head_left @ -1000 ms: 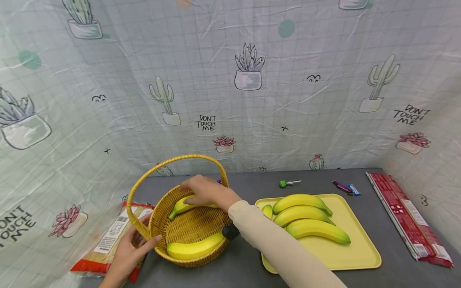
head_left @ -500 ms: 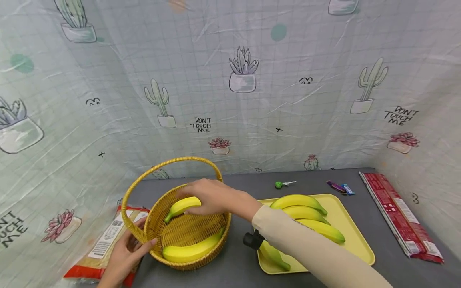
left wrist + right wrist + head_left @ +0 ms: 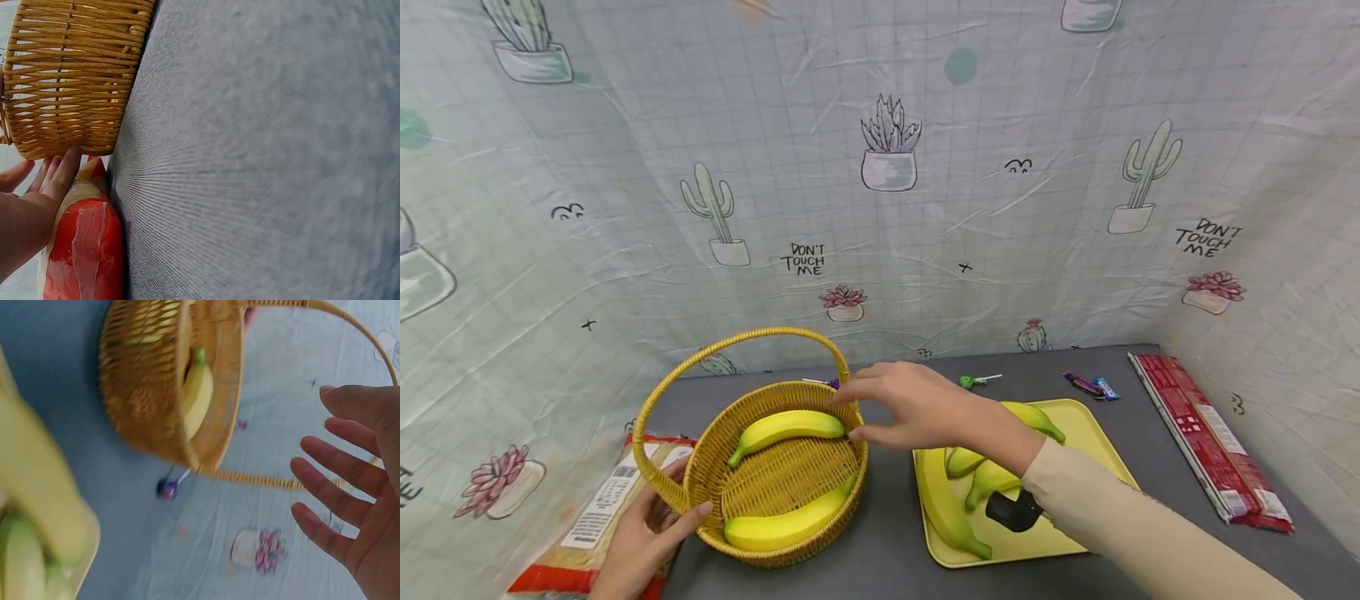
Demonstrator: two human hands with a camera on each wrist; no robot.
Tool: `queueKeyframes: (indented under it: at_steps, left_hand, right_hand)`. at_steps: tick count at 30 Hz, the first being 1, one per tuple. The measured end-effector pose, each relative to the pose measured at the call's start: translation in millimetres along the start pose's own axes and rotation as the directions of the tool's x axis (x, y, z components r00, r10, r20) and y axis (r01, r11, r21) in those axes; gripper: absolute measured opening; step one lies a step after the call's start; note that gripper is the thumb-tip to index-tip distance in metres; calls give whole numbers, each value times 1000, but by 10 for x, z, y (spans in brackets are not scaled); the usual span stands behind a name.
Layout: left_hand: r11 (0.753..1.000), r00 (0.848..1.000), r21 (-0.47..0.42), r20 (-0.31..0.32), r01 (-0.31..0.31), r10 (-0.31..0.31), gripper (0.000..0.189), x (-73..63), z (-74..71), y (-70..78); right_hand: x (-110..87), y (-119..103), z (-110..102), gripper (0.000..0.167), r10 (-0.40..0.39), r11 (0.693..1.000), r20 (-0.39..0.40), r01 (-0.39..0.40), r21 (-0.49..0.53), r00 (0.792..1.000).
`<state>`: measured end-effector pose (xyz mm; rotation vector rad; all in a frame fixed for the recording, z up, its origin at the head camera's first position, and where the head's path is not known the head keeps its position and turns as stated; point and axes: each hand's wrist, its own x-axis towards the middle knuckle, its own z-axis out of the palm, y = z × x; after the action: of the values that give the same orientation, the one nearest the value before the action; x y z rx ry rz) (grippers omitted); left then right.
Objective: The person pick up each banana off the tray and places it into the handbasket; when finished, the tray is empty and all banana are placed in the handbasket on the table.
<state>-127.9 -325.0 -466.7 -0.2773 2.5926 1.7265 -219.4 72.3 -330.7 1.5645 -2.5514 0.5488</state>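
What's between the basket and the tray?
In the head view, bare grey table shows between basket and tray; the right hand blocks the far end of that gap.

The fingers of my left hand (image 3: pixel 638 537) touch the yellow wicker basket (image 3: pixel 778 560) towards the left edge of the worktop (image 3: pixel 880 521), beside a red-ended bag (image 3: pixel 597 510). One banana (image 3: pixel 786 427) lies at its back, another banana (image 3: pixel 790 527) along its front. My right hand (image 3: pixel 917 404) reaches to its right rim, fingers extended. More bananas (image 3: pixel 951 510) lie on a yellow tray (image 3: pixel 1093 437). A green lollipop (image 3: pixel 966 382) sits near the back edge; a red packet (image 3: pixel 1210 442) lines the right edge.
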Motion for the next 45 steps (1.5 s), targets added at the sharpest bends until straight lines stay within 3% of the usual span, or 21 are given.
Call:
queueKeyframes:
  at_steps: [6, 15, 24, 30, 36, 45]
  left_hand:
    - [1000, 999, 5, -19, -29, 29, 85, -19, -29, -46]
    - [1000, 1000, -11, -9, -24, 24, 84, -33, -11, -69]
    - [1000, 1000, 5, -20, 0, 0, 89, -3, -15, -33]
    - [1000, 1000, -5, -22, 8, -8, 90, 12, -14, 4]
    - [1000, 999, -16, -35, -7, 6, 88, 13, 11, 23]
    - [999, 999, -41, -35, 15, -17, 92, 43, 6, 27]
  right_hand:
    - [-335, 124, -79, 46, 40, 999, -1, -40, -21, 999]
    - [-881, 311, -63, 44, 165, 979, -33, -159, 126, 986]
    - [-1415, 466, 67, 46, 203, 977, -99, -195, 83, 974]
    - [-1631, 526, 154, 46, 218, 976, -125, -219, 12, 968]
    - [-1799, 590, 256, 51, 166, 977, -154, -184, -110, 974]
    - [-1997, 663, 412, 52, 213, 968, -151, -230, -100, 965]
